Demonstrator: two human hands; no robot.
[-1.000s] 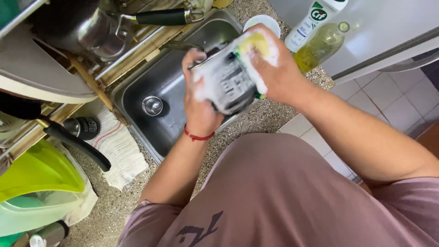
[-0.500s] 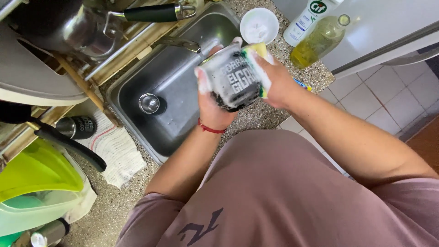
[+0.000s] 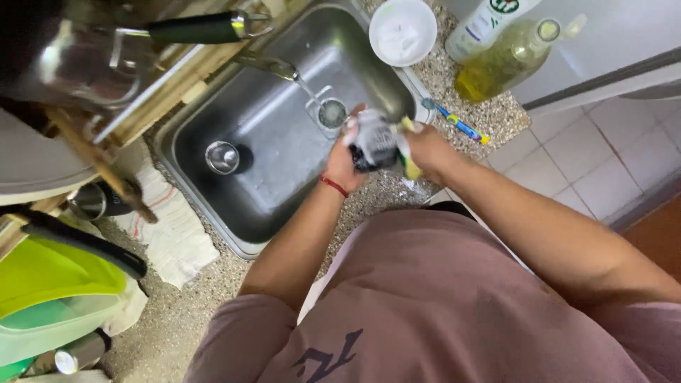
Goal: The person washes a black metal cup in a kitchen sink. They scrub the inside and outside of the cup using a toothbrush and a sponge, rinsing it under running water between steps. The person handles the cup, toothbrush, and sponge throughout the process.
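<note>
- Above the speckled granite counter (image 3: 397, 191) and steel sink (image 3: 284, 152):
- Our left hand (image 3: 345, 159) grasps a dark, soapy mug (image 3: 374, 142).
- Our right hand (image 3: 425, 149) clenches a yellow sponge (image 3: 407, 152) against it.

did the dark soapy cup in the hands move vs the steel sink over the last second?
Yes. The dark soapy cup was held over the speckled counter at the steel sink's near rim; now both hands hold it closer to the tap, over the basin's edge.

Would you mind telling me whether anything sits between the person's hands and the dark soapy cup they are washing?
Only the yellow sponge, pressed against the dark soapy cup by the right hand. The left hand grips the cup directly, above the edge of the steel sink.
</note>
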